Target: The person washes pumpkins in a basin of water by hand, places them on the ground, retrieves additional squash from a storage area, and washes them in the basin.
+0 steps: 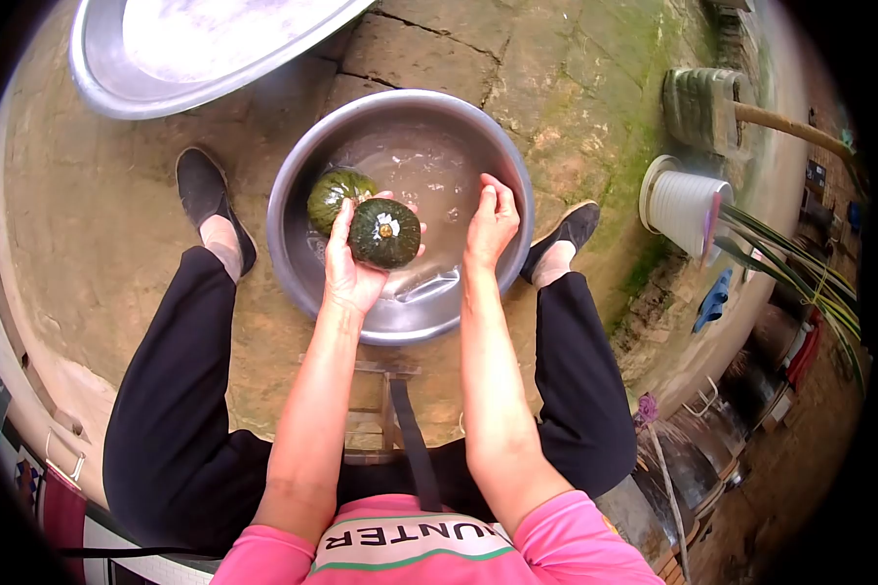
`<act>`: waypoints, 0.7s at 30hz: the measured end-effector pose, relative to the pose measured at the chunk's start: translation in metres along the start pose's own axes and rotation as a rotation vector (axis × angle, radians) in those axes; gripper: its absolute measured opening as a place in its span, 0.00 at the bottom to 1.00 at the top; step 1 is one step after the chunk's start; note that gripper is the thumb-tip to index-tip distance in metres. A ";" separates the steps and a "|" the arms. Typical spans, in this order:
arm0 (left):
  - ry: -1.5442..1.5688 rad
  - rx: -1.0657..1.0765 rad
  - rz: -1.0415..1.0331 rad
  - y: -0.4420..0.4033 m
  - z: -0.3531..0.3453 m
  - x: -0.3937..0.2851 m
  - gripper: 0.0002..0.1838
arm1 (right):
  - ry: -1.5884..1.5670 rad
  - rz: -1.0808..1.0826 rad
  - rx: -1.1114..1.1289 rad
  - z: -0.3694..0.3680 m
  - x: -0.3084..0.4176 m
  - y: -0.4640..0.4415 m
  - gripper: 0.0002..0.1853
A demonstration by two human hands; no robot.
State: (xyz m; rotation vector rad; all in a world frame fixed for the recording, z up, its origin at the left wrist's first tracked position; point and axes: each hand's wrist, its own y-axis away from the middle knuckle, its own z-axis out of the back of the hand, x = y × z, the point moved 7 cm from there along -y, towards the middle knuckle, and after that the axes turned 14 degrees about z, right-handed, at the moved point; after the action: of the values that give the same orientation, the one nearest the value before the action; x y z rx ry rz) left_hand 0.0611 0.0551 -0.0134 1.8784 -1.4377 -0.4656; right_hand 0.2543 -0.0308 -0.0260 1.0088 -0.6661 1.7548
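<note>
A large metal basin [405, 333] of murky water stands on the ground between my feet. My left hand [354, 275] is wrapped from below round a dark green squash [385, 234], whose stem end faces up, above the basin's left half. Beside it, a second, lighter green squash [336, 195] sits in the water against the left side. Over the right part of the basin is my right hand [493, 222], its fingers curled together; whether anything small is between them I cannot make out.
Another metal basin [141, 102] with whitish contents is at the upper left. On the right stand a white bucket [683, 207], a stone-like block [698, 109] with a wooden pole, long green leaves [800, 268] and a blue object [714, 300]. My shoes flank the near basin.
</note>
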 end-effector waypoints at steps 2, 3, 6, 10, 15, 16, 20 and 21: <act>0.013 0.000 0.007 -0.002 0.003 0.000 0.32 | 0.018 -0.079 0.010 -0.010 -0.051 0.000 0.14; 0.022 0.003 0.014 -0.004 0.005 0.002 0.32 | -0.233 -0.402 -0.002 -0.025 -0.070 0.015 0.16; 0.033 -0.044 0.041 -0.008 0.010 0.005 0.31 | -1.188 -0.979 0.053 -0.051 -0.032 0.039 0.28; 0.084 -0.190 0.001 -0.007 0.014 0.002 0.28 | -0.816 -0.204 0.506 -0.026 0.093 0.035 0.22; -0.086 -0.245 -0.151 -0.012 0.022 0.002 0.23 | 0.262 0.617 0.505 -0.049 0.149 0.078 0.17; -0.175 -0.349 -0.201 0.000 0.010 -0.005 0.22 | 0.239 0.512 0.534 -0.054 0.143 0.074 0.16; -0.388 -0.344 -0.308 0.007 -0.014 -0.013 0.20 | 0.215 0.057 0.767 -0.069 0.113 0.046 0.18; -0.441 -0.268 -0.333 0.006 -0.025 -0.013 0.18 | 0.223 -0.056 0.847 -0.072 0.104 0.035 0.20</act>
State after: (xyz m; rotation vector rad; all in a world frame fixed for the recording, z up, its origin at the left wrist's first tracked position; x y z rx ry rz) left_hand 0.0694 0.0747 0.0067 1.8675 -1.2435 -1.2347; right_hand 0.1791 0.0618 0.0271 1.3237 0.2931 2.0947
